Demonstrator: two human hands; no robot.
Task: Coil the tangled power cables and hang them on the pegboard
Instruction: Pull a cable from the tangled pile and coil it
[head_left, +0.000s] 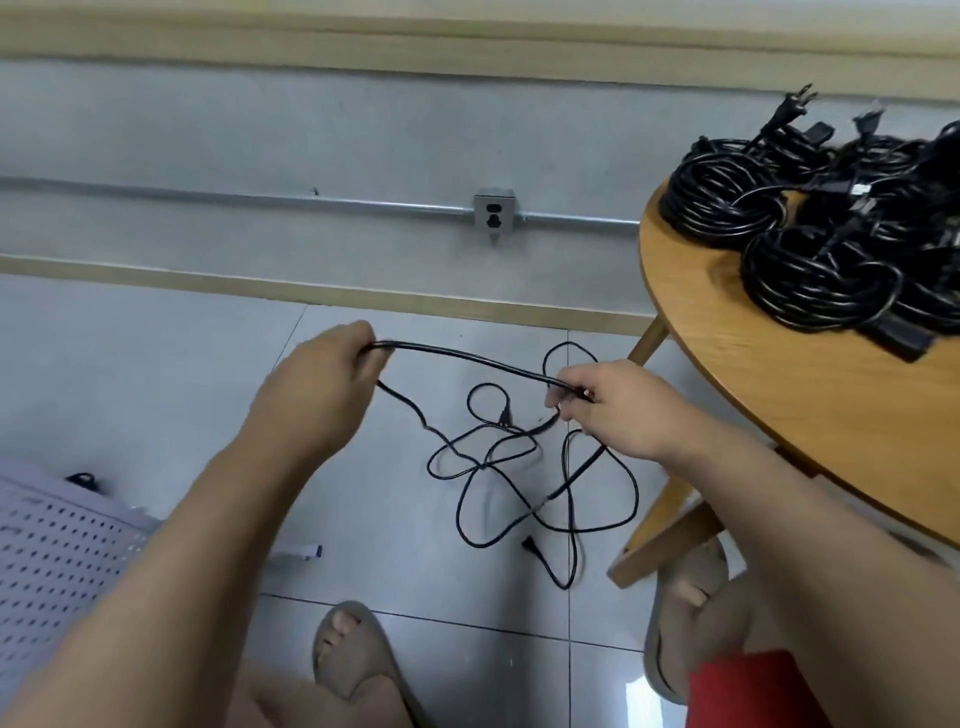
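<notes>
Bare forearms (218, 519), beige open-toed slippers (358, 670), red garment (748, 691).

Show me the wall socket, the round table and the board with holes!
wall socket (493, 214): head view, middle of its grey metal box.
round table (769, 395): head view, bare wooden top.
pegboard (57, 566): head view, its holed face.

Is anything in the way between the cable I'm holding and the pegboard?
Nothing visible blocks it: only floor lies between the cable and the pegboard at lower left. The cable's remainder lies tangled on the tiles.

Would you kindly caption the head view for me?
Left hand and right hand grip a tangled black cable, one span raised.
</notes>
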